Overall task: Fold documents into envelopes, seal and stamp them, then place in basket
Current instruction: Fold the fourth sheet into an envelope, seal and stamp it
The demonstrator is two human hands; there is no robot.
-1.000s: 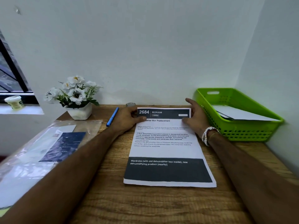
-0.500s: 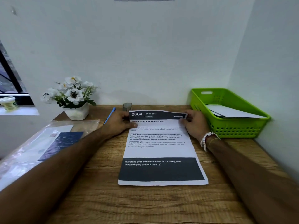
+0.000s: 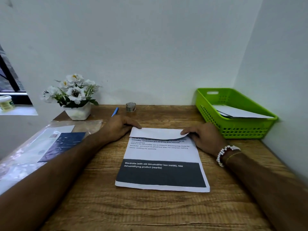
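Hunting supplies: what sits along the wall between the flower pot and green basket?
Head view: a blue pen and a small roll, likely tape.

Document [image 3: 161, 154] heading beneath folded flap

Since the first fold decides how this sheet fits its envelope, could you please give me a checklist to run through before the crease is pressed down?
1. Grip: left hand and right hand each hold a corner of the document's folded-over flap: ok.
2. Flap flat: its right corner curls off the page: not ok.
3. Flap's sides lined up with the sheet below: fingers cover the corners: cannot tell.
4. Rest of the sheet flat on the table: ok.
5. Room in the green basket: white papers lie low inside: ok.
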